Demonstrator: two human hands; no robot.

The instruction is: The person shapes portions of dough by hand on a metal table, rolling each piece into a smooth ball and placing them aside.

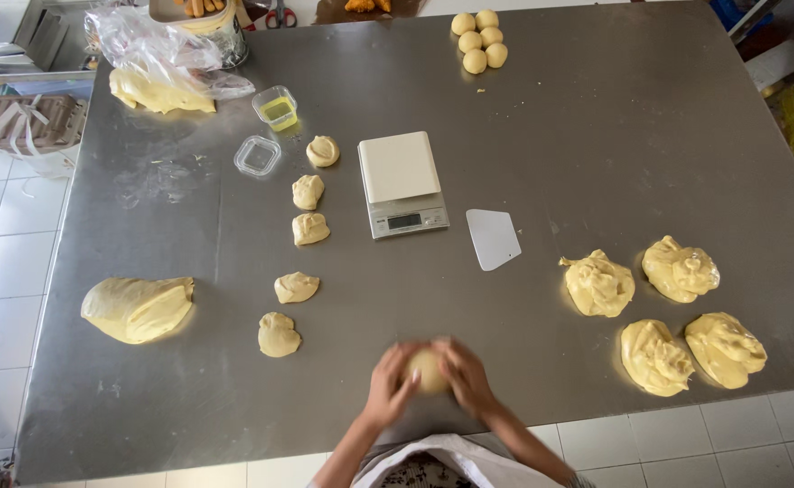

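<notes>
Both hands cup one dough ball [428, 370] between them at the near edge of the steel surface [596, 154]: the left hand [388, 384] wraps its left side, the right hand [466, 378] its right, fingers curled against it, so the ball sits on the surface directly between the palms, its top showing. Just left of the hands lie small torn dough pieces in a loose column, the nearest [278, 335] close by, the next [296, 287] a little farther, three more [310, 228] running up toward a small clear container of yellow liquid [276, 108] and its lid [257, 155]. A white digital scale [401, 183] stands beyond the hands, with a white plastic scraper [493, 239] beside it on the right. Four larger dough lumps [598, 284] cluster at the right, well apart from the hands. A big dough mass [137, 308] lies at far left. Five rounded balls [477, 42] sit grouped at the far edge.
</notes>
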